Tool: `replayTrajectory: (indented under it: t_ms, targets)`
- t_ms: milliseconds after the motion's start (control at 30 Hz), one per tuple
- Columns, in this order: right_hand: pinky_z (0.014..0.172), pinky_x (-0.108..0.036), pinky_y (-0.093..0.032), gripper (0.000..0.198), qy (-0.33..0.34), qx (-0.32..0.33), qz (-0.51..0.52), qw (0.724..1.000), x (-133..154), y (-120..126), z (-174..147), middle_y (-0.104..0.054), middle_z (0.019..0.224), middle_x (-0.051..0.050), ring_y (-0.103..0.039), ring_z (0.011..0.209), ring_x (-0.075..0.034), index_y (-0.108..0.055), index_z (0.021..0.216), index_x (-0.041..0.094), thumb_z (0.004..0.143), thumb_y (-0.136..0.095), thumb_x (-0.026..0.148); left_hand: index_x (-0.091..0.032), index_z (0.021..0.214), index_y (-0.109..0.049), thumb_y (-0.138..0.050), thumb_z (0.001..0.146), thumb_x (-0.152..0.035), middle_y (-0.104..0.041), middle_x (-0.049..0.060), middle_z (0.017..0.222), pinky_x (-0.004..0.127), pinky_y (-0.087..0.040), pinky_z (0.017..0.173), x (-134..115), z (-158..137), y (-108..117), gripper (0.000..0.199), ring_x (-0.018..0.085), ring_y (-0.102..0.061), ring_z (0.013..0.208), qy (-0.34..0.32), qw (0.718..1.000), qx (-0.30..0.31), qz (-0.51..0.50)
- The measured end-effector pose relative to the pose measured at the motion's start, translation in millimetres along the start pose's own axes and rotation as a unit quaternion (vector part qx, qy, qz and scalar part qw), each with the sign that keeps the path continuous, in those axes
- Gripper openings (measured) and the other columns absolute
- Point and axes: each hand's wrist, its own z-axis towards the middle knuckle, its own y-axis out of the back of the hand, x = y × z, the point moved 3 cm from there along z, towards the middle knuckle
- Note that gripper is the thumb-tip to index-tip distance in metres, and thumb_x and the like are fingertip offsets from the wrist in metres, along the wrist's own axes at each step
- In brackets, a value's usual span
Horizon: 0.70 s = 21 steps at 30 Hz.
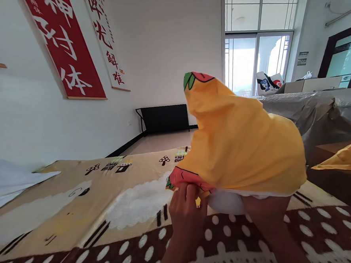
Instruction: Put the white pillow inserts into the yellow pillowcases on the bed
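Observation:
A yellow fabric cover (pixel 246 143) with strawberry prints at its corners is held up over the bed, bulging and creased. My left hand (pixel 187 201) is closed on its lower left edge, beside a red strawberry print. Part of a white, soft-looking piece (pixel 226 202) shows under the cover's open edge, between my hands. My right hand (pixel 264 206) reaches up inside the cover at the lower right; its fingers are hidden by the cloth, and what they hold does not show.
A beige and brown patterned blanket (pixel 99 206) spreads below my hands. White cloth (pixel 8 184) lies at the left, and another yellow cloth (pixel 345 155) hangs over a cardboard box (pixel 332 184) at the right. Plastic-covered furniture (pixel 328 113) stands behind, near a black folded frame (pixel 166 118).

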Motion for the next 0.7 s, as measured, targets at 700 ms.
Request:
replayTrajectory:
  t_ms: [700]
  targets:
    - [0.066, -0.034, -0.043, 0.038, 0.187, 0.213, -0.073, 0.956, 54.9, -38.9, -57.7, -0.063, 0.068, -0.003, -0.055, 0.063, -0.018, -0.065, 0.108, 0.035, 0.074, -0.060, 0.019, -0.017, 0.080, -0.050, -0.044, 0.087, -0.008, -0.055, -0.001, 0.063, 0.018, -0.039, 0.052, 34.1, 6.3, 3.7, 0.014, 0.011, -0.055, 0.056, 0.039, 0.997, -0.021, -0.069]
